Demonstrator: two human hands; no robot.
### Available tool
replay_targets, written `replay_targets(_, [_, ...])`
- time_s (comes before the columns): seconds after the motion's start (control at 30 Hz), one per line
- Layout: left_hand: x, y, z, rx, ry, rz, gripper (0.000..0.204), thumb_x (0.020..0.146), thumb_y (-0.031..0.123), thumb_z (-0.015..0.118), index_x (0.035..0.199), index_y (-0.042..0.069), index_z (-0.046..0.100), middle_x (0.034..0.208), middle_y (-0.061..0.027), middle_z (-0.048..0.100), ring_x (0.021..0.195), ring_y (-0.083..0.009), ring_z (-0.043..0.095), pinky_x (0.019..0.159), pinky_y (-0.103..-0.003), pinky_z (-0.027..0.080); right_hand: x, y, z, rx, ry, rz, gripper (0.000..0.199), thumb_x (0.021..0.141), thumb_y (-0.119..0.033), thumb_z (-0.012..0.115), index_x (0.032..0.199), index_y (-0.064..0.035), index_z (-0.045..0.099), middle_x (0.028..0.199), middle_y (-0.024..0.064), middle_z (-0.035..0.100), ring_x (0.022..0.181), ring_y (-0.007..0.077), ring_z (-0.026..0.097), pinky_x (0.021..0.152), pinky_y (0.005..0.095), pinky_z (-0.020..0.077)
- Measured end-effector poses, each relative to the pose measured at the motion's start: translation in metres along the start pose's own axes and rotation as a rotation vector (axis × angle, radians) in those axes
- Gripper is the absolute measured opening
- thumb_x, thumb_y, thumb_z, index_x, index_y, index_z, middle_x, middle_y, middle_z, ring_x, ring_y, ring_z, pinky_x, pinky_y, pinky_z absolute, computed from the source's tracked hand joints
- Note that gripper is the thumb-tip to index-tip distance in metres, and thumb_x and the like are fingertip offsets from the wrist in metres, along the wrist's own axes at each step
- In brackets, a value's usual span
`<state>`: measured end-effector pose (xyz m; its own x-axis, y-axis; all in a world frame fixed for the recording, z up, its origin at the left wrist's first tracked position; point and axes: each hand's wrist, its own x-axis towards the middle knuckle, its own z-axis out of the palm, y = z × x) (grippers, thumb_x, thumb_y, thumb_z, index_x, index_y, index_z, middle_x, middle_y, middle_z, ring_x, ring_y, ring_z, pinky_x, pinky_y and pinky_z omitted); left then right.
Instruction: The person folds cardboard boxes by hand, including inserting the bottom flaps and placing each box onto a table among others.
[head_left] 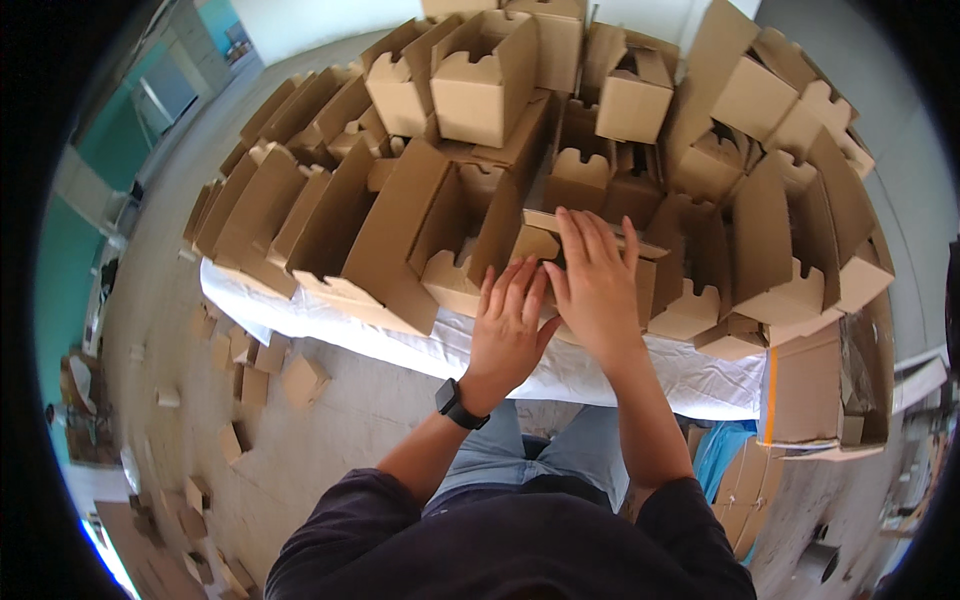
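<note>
A small brown cardboard box [535, 240] stands at the near edge of the table, in front of a big pile of folded cardboard boxes [480, 90]. My left hand [510, 325] lies flat against its near side, fingers straight and together; a black watch sits on that wrist. My right hand [595, 280] presses flat on the box's top flap, fingers spread toward the pile. Neither hand grips anything. Most of the box is hidden under both hands.
A white cloth [400, 345] covers the table edge. Scraps of cardboard [250, 370] litter the floor at the left. A tall open carton [815, 385] stands at the right, with flat cardboard sheets [745, 490] below it. A teal wall [65, 260] runs along the left.
</note>
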<state>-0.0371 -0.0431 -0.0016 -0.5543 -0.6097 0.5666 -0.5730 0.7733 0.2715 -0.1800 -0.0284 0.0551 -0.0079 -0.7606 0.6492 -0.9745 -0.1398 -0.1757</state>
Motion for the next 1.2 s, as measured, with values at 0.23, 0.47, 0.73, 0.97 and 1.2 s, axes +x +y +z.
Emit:
replay_targets(0.23, [0.0, 0.001, 0.003, -0.012, 0.041, -0.003, 0.067, 0.081, 0.026, 0.072, 0.137, 0.0, 0.044, 0.142, -0.0169, 0.044, 0.133, -0.0357, 0.039, 0.113, -0.053, 0.028, -0.016, 0.013, -0.022, 0.35, -0.108, 0.09, 0.029, 0.089, -0.011, 0.062, 0.117, -0.0022, 0.063, 0.115, 0.0134, 0.064, 0.109, 0.0306, 0.058, 0.103, 0.0449, 0.0384])
replay_targets(0.47, [0.001, 0.002, 0.002, -0.006, 0.044, 0.005, 0.068, 0.082, 0.024, 0.073, 0.139, 0.001, 0.042, 0.14, -0.0175, 0.044, 0.132, -0.0374, 0.04, 0.112, -0.054, 0.031, -0.048, 0.03, -0.026, 0.029, 0.076, 0.081, 0.038, 0.089, -0.011, 0.062, 0.127, -0.0054, 0.058, 0.126, 0.0107, 0.061, 0.123, 0.0278, 0.055, 0.11, 0.0512, 0.0299])
replay_targets(0.73, [-0.003, 0.0, 0.001, -0.19, 0.082, -0.046, 0.073, 0.082, 0.017, 0.074, 0.141, -0.002, 0.037, 0.144, -0.0223, 0.038, 0.133, -0.0434, 0.038, 0.111, -0.055, 0.031, -0.081, 0.021, -0.021, 0.05, -0.031, 0.169, 0.049, 0.089, -0.015, 0.063, 0.136, -0.0058, 0.052, 0.14, 0.0115, 0.052, 0.133, 0.0291, 0.046, 0.115, 0.0543, 0.0226])
replay_targets(0.97, [0.008, -0.001, -0.023, -0.273, 0.129, 0.046, 0.078, 0.081, 0.015, 0.076, 0.144, -0.003, 0.034, 0.148, -0.0247, 0.034, 0.138, -0.0442, 0.033, 0.115, -0.051, 0.025, -0.085, 0.024, -0.026, 0.151, -0.057, 0.149, 0.054, 0.088, -0.016, 0.066, 0.139, -0.005, 0.049, 0.139, 0.0134, 0.052, 0.133, 0.0309, 0.046, 0.113, 0.0538, 0.0263])
replay_targets(1.2, [0.024, -0.01, -0.02, -0.012, -0.128, 0.074, 0.072, 0.089, 0.034, 0.066, 0.145, 0.0, 0.037, 0.15, -0.0144, 0.039, 0.142, -0.0316, 0.033, 0.117, -0.051, 0.021, -0.089, 0.034, -0.031, 0.474, 0.085, 0.328, 0.066, 0.084, -0.012, 0.072, 0.142, -0.0041, 0.042, 0.142, 0.0179, 0.048, 0.132, 0.0375, 0.044, 0.111, 0.0494, 0.0326])
